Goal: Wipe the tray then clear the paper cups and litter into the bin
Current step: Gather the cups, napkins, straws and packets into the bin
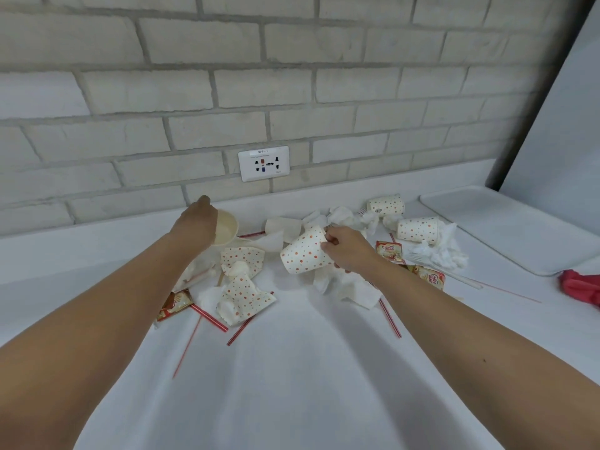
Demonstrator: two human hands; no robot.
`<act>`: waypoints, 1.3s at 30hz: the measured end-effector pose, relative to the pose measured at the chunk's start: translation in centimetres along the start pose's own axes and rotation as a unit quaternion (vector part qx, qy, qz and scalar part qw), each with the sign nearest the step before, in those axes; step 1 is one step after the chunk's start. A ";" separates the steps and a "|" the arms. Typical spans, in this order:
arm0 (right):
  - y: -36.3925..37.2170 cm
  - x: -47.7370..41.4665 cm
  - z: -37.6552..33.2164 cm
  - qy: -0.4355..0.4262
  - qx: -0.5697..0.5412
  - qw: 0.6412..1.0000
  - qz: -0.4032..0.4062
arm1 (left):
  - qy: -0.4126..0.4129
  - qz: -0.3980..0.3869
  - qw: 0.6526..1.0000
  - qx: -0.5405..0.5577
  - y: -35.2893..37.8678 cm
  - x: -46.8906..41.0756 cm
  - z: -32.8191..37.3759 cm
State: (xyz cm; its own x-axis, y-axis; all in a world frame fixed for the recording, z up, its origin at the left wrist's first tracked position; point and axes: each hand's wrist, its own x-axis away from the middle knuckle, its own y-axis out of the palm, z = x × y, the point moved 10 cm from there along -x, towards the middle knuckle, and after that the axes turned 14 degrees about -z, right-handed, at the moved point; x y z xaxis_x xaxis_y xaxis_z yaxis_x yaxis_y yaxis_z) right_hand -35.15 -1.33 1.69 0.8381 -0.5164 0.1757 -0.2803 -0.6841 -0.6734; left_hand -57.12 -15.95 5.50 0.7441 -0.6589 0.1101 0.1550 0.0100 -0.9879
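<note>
My left hand (194, 224) grips a paper cup (226, 227) near the back of the white counter, its open mouth turned toward me. My right hand (349, 251) holds a dotted paper cup (303, 251) by its rim, tilted above the litter. Two more dotted cups (386, 205) (417, 229) lie on their sides at the back right. Flattened dotted cups (242, 287), crumpled tissues (438, 253), sachets (388, 250) and red straws (207, 316) are scattered between my arms. The white tray (506, 232) sits at the right.
A red cloth (581, 287) lies at the right edge beside the tray. A brick wall with a wall socket (263, 164) runs behind the counter. A white panel (558, 125) leans at the far right. No bin is in view.
</note>
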 end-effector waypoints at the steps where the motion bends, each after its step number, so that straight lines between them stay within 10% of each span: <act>1: -0.3 0.6 0.0 -0.001 0.004 1.000 0.003 | 0.014 0.006 0.999 0.035 -0.4 0.3 0.9; 11: -6.0 8.1 3.7 0.020 0.027 0.997 0.064 | 0.196 0.106 0.975 -0.021 -3.4 8.0 15.4; 39: -18.9 41.9 32.3 0.264 -0.015 0.950 0.167 | 0.450 -0.156 0.864 0.165 13.9 35.4 54.4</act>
State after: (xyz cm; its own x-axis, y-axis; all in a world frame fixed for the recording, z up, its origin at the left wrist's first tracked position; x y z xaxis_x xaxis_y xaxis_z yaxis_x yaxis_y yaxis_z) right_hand 20.34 6.57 -1.44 0.3496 -0.8887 0.2965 -0.5093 -0.4459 -0.7361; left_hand 6.77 1.78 1.59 -0.1509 -0.9846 0.0881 0.5446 -0.1572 -0.8238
